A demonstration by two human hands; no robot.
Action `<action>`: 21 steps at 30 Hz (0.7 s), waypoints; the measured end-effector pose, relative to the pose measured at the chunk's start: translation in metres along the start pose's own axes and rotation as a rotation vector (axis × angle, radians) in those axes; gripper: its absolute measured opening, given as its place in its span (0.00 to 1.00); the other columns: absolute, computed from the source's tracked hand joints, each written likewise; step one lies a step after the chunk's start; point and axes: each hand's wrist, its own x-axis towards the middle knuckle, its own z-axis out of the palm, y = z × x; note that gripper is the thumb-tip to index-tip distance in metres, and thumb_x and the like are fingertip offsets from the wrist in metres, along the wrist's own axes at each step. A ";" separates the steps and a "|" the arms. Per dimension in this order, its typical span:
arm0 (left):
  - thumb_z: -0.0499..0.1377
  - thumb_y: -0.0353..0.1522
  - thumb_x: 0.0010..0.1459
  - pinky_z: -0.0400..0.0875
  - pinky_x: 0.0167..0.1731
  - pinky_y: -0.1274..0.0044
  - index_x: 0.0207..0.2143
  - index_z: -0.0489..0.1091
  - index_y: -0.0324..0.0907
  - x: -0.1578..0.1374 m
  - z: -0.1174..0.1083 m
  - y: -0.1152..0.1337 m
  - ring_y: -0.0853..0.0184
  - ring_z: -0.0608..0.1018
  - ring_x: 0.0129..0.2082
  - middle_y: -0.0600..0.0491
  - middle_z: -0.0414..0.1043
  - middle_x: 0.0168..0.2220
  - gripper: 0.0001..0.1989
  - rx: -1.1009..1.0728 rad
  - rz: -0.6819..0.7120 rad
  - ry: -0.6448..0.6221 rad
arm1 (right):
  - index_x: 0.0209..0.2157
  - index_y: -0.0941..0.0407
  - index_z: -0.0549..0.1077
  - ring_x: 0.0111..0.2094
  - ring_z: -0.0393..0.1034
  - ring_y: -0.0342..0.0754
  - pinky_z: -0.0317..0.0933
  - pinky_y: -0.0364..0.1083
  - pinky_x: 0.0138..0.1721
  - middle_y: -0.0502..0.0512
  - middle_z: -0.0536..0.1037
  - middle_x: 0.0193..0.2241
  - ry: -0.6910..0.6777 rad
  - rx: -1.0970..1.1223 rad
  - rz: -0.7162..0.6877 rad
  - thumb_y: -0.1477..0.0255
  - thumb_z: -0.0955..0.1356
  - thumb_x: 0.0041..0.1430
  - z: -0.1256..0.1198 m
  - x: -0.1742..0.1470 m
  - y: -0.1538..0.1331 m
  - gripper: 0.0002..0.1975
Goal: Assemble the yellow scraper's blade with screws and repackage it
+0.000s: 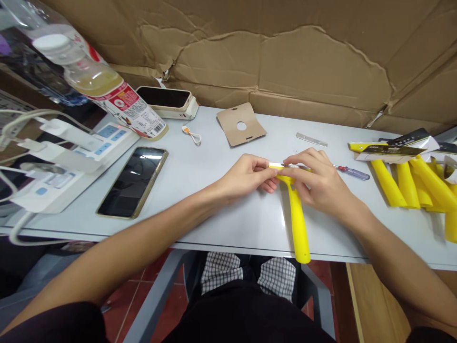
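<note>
A yellow T-shaped scraper point(299, 221) lies across the front of the table, its handle pointing toward me and its end reaching past the table edge. My left hand point(246, 176) pinches the left end of the scraper's head between thumb and fingers. On the other side, my right hand point(317, 178) grips the right part of the head, thumb and fingertips pressed along it. A thin shiny metal edge shows along the head between my hands; the right fingers hide part of it. Beyond my right hand lies a screwdriver point(353, 173) with a translucent handle.
A flat metal strip point(311, 139) and folded cardboard piece point(241, 125) lie farther back. Several yellow scrapers point(407, 183) are piled at right. At left are a phone point(133, 182), power strip point(103, 143), drink bottle point(121, 102) and a small looped cord point(193, 136). Cardboard point(228, 62) walls the back.
</note>
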 end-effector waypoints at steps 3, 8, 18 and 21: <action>0.65 0.29 0.69 0.81 0.38 0.74 0.30 0.80 0.36 0.000 0.000 0.001 0.69 0.82 0.28 0.47 0.83 0.30 0.11 -0.009 -0.003 0.000 | 0.49 0.49 0.81 0.47 0.73 0.58 0.62 0.56 0.44 0.58 0.84 0.50 0.014 0.001 -0.006 0.87 0.66 0.60 0.000 0.000 0.001 0.24; 0.65 0.29 0.68 0.82 0.38 0.72 0.30 0.79 0.35 0.001 -0.001 0.000 0.68 0.83 0.28 0.46 0.83 0.30 0.11 -0.011 -0.012 0.007 | 0.49 0.48 0.82 0.48 0.73 0.57 0.61 0.55 0.43 0.56 0.84 0.50 0.006 -0.043 -0.019 0.86 0.67 0.61 -0.001 0.000 -0.001 0.23; 0.65 0.29 0.69 0.81 0.38 0.73 0.33 0.79 0.35 0.001 -0.003 0.000 0.69 0.83 0.28 0.47 0.83 0.31 0.10 0.018 -0.018 0.022 | 0.52 0.52 0.80 0.46 0.74 0.56 0.60 0.55 0.43 0.58 0.85 0.49 0.079 -0.116 -0.057 0.88 0.66 0.62 -0.001 0.002 -0.006 0.23; 0.64 0.29 0.69 0.81 0.36 0.74 0.33 0.79 0.35 0.001 -0.003 0.001 0.69 0.83 0.28 0.47 0.83 0.31 0.10 0.020 -0.027 0.028 | 0.49 0.54 0.81 0.46 0.74 0.57 0.61 0.55 0.42 0.59 0.85 0.48 0.065 -0.094 -0.071 0.89 0.66 0.60 -0.003 0.002 -0.003 0.22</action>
